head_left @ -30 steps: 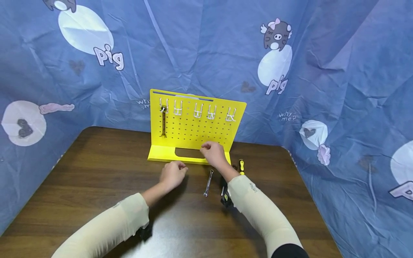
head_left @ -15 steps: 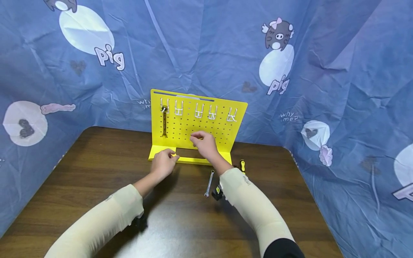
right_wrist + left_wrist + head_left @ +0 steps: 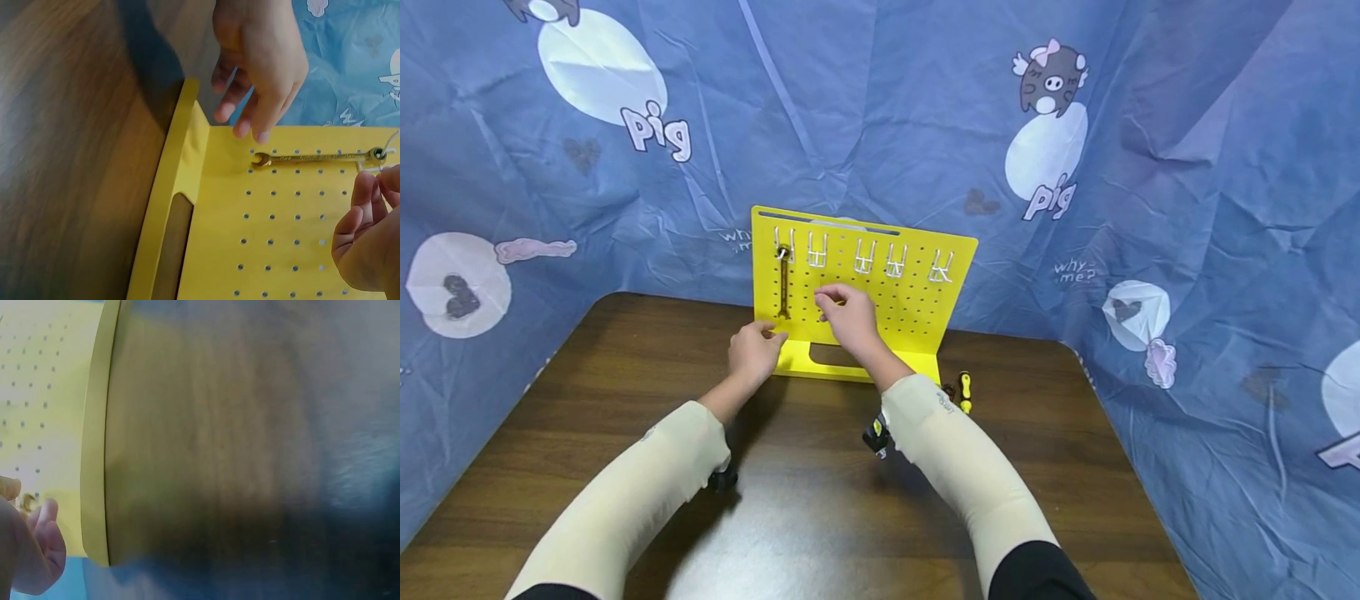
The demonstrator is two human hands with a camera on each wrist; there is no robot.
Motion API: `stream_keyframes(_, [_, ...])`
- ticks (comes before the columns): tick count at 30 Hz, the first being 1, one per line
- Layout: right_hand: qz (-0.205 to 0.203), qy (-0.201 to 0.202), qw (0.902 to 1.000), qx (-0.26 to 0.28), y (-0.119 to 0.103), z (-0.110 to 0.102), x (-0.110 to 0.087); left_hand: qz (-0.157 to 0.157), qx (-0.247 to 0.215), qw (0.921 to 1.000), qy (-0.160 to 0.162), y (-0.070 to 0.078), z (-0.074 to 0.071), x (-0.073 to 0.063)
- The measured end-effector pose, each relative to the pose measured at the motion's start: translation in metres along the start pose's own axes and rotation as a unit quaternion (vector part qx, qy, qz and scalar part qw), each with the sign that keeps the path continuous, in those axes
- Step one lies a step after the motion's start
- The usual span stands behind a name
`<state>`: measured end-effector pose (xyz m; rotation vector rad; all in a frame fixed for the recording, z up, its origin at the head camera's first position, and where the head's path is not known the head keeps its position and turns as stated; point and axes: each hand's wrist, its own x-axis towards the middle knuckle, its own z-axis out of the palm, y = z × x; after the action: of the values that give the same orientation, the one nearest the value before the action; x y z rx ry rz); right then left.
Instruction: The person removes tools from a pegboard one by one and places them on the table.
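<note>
A combination wrench [image 3: 784, 283] hangs by its ring end from the leftmost hook of the yellow pegboard [image 3: 917, 312]. My left hand [image 3: 754, 354] is beside the board's lower left corner, fingers loosely bent, near the wrench's open end. In the right wrist view, a gap shows between that left hand [image 3: 265, 69] and the wrench [image 3: 319, 159]. My right hand [image 3: 850, 318] hovers in front of the board, right of the wrench, with thumb and fingers bent toward each other. I see nothing held in either hand.
Several more wire hooks [image 3: 864, 257] line the upper board. On the brown table [image 3: 820, 500], a yellow-handled tool [image 3: 966, 392] lies right of the board, with a small dark item [image 3: 949, 390] beside it. A blue printed curtain [image 3: 887, 108] surrounds the table.
Both hands have moved left and farther forward, toward the hanging wrench. My right forearm now covers most of the silver wrench lying on the table. The hanging wrench stays put.
</note>
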<state>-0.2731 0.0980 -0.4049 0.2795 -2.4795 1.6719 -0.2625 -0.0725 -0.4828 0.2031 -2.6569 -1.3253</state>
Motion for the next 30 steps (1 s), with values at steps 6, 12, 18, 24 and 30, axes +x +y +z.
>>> stream_keyframes(6, [-0.020,0.004,0.9998,-0.008,-0.013,0.016,0.006,-0.018,-0.020,0.9994,0.019,-0.005,-0.004,0.014])
stream_keyframes(12, [-0.043,-0.020,0.9988,-0.014,-0.023,0.030,0.011,-0.031,-0.044,0.9983,0.022,-0.007,-0.005,0.023])
stream_keyframes(18, [-0.030,-0.033,0.9981,-0.044,-0.031,0.040,0.016,-0.076,-0.149,0.9860,-0.002,-0.008,-0.004,0.026])
stream_keyframes(24, [-0.015,-0.057,0.9923,-0.109,-0.038,0.045,0.024,-0.154,-0.290,0.9438,-0.036,-0.003,-0.002,0.025])
stream_keyframes(30, [-0.037,-0.058,0.9858,-0.153,-0.040,0.049,0.034,-0.209,-0.393,0.8940,-0.051,0.003,0.003,0.025])
